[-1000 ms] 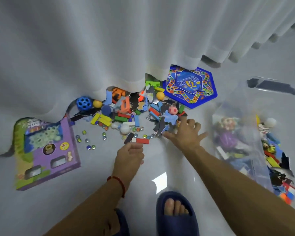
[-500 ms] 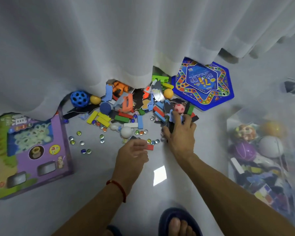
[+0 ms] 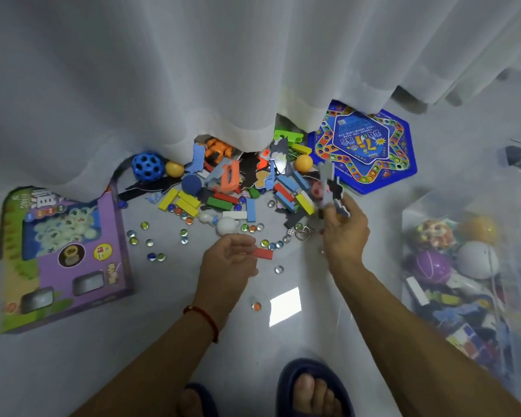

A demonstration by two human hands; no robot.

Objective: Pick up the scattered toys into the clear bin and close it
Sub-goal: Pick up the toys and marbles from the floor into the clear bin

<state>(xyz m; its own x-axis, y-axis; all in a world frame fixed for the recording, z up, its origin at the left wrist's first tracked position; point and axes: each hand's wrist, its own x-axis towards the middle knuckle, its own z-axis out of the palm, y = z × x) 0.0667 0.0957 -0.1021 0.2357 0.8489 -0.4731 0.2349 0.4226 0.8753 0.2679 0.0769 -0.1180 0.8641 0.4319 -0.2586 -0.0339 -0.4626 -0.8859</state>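
From the head camera, looking down: the right hand (image 3: 345, 233) is raised off the floor, fingers curled round a bunch of flat puzzle pieces (image 3: 331, 188), grey, black and blue, sticking up above the knuckles. The left hand (image 3: 227, 261) hovers low, thumb and fingers pinching a red block (image 3: 263, 253) by one end; it may be holding something more underneath, hard to tell from here. Ahead, the toy pile (image 3: 241, 188) sprawls along the hem of the white curtain (image 3: 223, 70), with glass marbles (image 3: 145, 225) sprinkled across the pale floor (image 3: 133, 371). The clear bin (image 3: 469, 290) sits at far right, lid off, balls and pieces inside. A blue hexagonal game board (image 3: 364, 149) lies behind the right hand, a purple box (image 3: 63, 260) far left.
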